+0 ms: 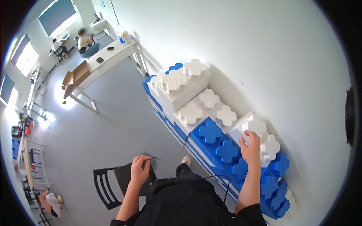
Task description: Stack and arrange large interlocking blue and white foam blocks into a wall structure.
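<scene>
Right hand (250,147): spread loosely at white block (269,146) | left hand (140,168): bent above chair (123,176), grip unclear

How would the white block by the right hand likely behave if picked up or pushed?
The white block is probably stiff, since its lobed knobs look crisply moulded. Its matte, foam-like finish suggests it may be light for its size. With flat sides, it seems unlikely to roll.

one left hand (140,169) and one right hand (250,148) serve the wearer. the white block (238,129) at the right hand carries two knobs (270,147); the topmost white block (191,90), also two. one near chair (123,175), one cardboard box (80,73) and three window blinds (57,16) are visible.
</scene>
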{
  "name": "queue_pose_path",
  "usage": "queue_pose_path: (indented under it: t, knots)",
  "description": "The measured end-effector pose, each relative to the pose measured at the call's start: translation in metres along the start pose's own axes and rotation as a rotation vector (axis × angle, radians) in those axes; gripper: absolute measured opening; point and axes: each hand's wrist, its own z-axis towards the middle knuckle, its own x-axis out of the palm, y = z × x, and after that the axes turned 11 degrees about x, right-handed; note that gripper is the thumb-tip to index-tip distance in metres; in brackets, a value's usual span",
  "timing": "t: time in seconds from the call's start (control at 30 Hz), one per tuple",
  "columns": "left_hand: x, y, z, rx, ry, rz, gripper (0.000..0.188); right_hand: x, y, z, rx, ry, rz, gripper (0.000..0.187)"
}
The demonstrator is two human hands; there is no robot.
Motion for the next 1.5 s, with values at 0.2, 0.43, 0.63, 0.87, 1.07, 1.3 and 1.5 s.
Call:
queue_pose_path:
  t: [0.2, 0.43, 0.63, 0.87, 1.07, 1.3, 1.5]
  knots:
    - [0.002, 0.006, 0.091, 0.054, -0.021, 0.015, 0.009, 0.044, 0.051, 0.068, -0.074, 0.078, 0.067, 0.033]
    - [0.011, 0.039, 0.17, 0.053, 0.05, -0.032, 0.011, 0.1, 0.103, 0.112, -0.072, 0.176, 0.206, 0.043]
    - [0.029, 0.109, 0.281, -0.056, 0.054, -0.149, 0.014, 0.153, 0.191, 0.128, -0.103, 0.203, 0.19, 0.065]
    - [0.111, 0.172, 0.436, 0.472, 0.215, 0.012, 0.03, 0.215, 0.282, 0.173, -0.084, 0.242, -0.191, 0.104]
    - [0.182, 0.175, 0.472, 0.637, 0.476, 0.221, 0.051, 0.233, 0.305, 0.203, 0.083, 0.487, -0.544, 0.122]
    - [0.187, 0.18, 0.461, 0.656, 0.542, 0.206, 0.058, 0.233, 0.299, 0.202, 0.06, 0.488, -0.425, 0.096]
    - [0.186, 0.179, 0.461, 0.67, 0.539, 0.181, 0.059, 0.222, 0.309, 0.206, 0.062, 0.536, -0.425, 0.091]
